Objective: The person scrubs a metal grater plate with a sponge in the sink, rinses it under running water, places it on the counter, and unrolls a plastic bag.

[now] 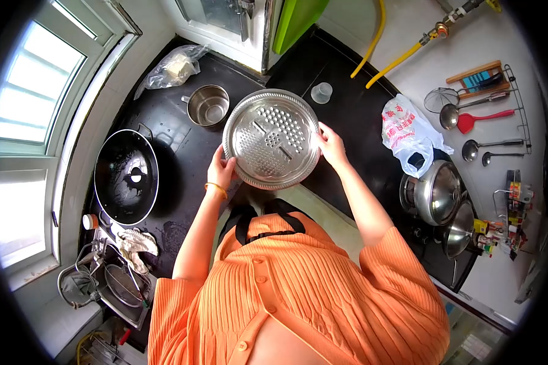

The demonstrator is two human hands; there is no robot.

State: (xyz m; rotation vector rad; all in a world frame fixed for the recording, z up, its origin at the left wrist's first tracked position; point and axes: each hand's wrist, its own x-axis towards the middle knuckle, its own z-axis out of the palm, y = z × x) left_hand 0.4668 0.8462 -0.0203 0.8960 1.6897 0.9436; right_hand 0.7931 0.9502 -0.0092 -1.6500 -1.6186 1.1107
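Note:
A round stainless steel grater [271,140] with a ribbed rim is held up in front of me, its face toward the camera. Rows of raised holes and a few slots cover its middle. My left hand [221,168] grips the lower left rim, thumb on the face. On the right rim, my right hand [331,146] has hold of the grater too. The fingers behind it are partly hidden. Just left of the grater stands a steel mug [207,106] with a side handle. Beyond its upper right edge is a small clear plastic cup [321,92].
A black wok [112,182] sits at left above a sink [125,289] and a cloth [137,243]. A clear bag [175,67] lies at the back. To the right are a plastic bag [408,131], a lidded steel pot [438,191] and hanging utensils [469,121].

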